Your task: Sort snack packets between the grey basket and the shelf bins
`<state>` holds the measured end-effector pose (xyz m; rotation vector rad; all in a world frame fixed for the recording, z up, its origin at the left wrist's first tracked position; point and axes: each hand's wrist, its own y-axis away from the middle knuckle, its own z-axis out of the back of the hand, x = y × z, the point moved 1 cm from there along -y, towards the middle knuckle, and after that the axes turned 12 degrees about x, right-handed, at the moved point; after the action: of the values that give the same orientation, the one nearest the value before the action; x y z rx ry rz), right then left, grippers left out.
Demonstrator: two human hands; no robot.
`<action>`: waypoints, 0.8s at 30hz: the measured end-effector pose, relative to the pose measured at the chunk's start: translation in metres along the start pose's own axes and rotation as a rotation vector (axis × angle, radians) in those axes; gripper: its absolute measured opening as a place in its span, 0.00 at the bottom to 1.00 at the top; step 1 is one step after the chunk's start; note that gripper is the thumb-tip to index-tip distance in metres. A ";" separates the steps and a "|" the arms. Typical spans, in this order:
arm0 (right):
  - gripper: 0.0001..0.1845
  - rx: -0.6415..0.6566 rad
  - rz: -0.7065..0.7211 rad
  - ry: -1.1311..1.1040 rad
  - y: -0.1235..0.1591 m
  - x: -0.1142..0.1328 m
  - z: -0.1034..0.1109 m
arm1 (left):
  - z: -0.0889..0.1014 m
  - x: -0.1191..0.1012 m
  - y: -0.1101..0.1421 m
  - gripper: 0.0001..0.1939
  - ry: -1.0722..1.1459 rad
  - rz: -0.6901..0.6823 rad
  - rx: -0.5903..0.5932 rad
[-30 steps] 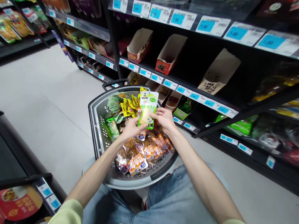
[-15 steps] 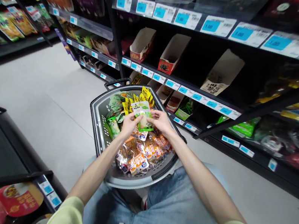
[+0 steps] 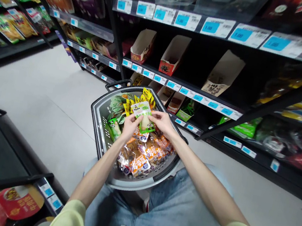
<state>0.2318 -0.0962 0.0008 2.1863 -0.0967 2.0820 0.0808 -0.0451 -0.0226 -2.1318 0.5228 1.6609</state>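
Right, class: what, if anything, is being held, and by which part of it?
A green-and-white packet, by its side edges: left fingers on one, right fingers on the other.

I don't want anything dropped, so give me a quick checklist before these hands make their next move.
1. Left-hand grip on the green-and-white packet: ok, holding its left side.
2. Right-hand grip on it: ok, at its right side.
3. Packet above the basket: ok.
4. Bare space under the packet: not ok, orange-and-white packs and others lie there.
5. Packet's seal intact: cannot tell, too small.
6. Basket's base steady: cannot tell, underside hidden.
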 end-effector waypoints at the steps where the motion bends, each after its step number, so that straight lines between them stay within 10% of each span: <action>1: 0.14 0.013 0.005 0.003 0.000 0.000 -0.001 | 0.000 -0.001 0.000 0.20 0.001 -0.010 -0.009; 24: 0.07 -0.004 0.048 0.343 0.002 -0.009 -0.007 | 0.003 -0.002 0.002 0.22 0.002 0.036 0.019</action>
<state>0.2245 -0.0979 -0.0076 1.8069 -0.1210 2.4430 0.0771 -0.0449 -0.0219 -2.1226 0.5783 1.6666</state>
